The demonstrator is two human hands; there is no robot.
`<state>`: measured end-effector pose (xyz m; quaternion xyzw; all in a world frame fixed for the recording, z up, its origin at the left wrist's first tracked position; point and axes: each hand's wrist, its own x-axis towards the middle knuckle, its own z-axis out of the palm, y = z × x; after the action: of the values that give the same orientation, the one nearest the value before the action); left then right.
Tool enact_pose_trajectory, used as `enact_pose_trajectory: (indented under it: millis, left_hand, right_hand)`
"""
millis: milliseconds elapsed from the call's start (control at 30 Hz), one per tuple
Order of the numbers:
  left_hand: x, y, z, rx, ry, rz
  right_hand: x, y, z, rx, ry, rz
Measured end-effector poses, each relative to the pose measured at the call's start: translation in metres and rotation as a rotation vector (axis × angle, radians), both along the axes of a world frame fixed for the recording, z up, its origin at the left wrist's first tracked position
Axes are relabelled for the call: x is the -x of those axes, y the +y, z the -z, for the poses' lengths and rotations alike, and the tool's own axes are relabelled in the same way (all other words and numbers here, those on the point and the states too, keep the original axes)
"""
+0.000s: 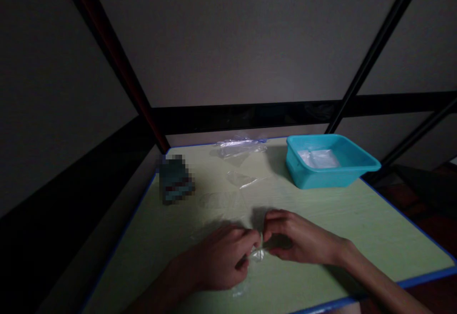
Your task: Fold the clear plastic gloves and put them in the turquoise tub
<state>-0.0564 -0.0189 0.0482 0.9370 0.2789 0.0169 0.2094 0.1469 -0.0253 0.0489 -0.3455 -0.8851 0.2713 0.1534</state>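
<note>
Thin clear plastic, which looks like a bag (259, 255), is stretched between my two hands low over the table. My left hand (226, 259) is closed, its thumb and forefinger pinching the plastic at its left side. From the right, my right hand (302, 238) meets it with curled fingers; thumb and fingertips are at the plastic's edge, with a gap inside the curl. More of the clear film seems to hang below my left hand, and its outline is hard to make out. Another flat clear plastic bag (223, 202) lies just beyond my left hand.
A turquoise plastic basin (333, 178) stands at the back right, with folded clear plastic (319, 158) inside. Clear bags (241, 147) lie in a pile at the back edge, another piece (246, 179) nearer. A pixelated dark object (175, 181) is at the left. The pale table (385, 238) has blue edging.
</note>
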Motion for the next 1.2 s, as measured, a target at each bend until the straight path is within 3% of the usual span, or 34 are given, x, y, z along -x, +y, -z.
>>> enact_pose_trajectory:
  millis: [367, 433, 533, 633, 700, 800, 967, 1067, 1200]
  left_hand:
    - [0.001, 0.016, 0.011, 0.262, -0.394, -0.242]
    - [0.001, 0.019, 0.009, 0.183, -0.498, -0.344]
    - [0.004, 0.021, 0.006, -0.085, -0.657, -0.459]
    - [0.007, 0.020, 0.004, -0.314, -0.762, -0.391]
    - [0.007, 0.017, 0.003, -0.364, -0.727, -0.316]
    - [0.003, 0.013, 0.007, -0.318, -0.464, -0.271]
    - [-0.001, 0.009, 0.030, -0.280, -0.066, -0.193]
    - [0.001, 0.008, 0.035, -0.249, -0.006, -0.165]
    - [0.004, 0.025, 0.020, -0.192, -0.096, -0.244]
  right_hand:
    - [0.013, 0.001, 0.016, -0.015, -0.011, 0.090]
    - [0.015, 0.001, 0.019, -0.003, -0.017, 0.140]
    - [0.018, 0.002, 0.022, 0.004, -0.021, 0.201]
    - [0.019, 0.001, 0.021, 0.011, -0.003, 0.244]
    - [0.017, 0.000, 0.018, 0.001, 0.035, 0.265]
    - [0.010, -0.003, 0.016, -0.021, 0.067, 0.268]
    - [0.000, -0.011, 0.020, 0.003, 0.018, 0.210]
    - [-0.005, -0.013, 0.018, -0.015, 0.007, 0.194]
    - [-0.011, -0.006, 0.009, -0.066, 0.004, 0.201]
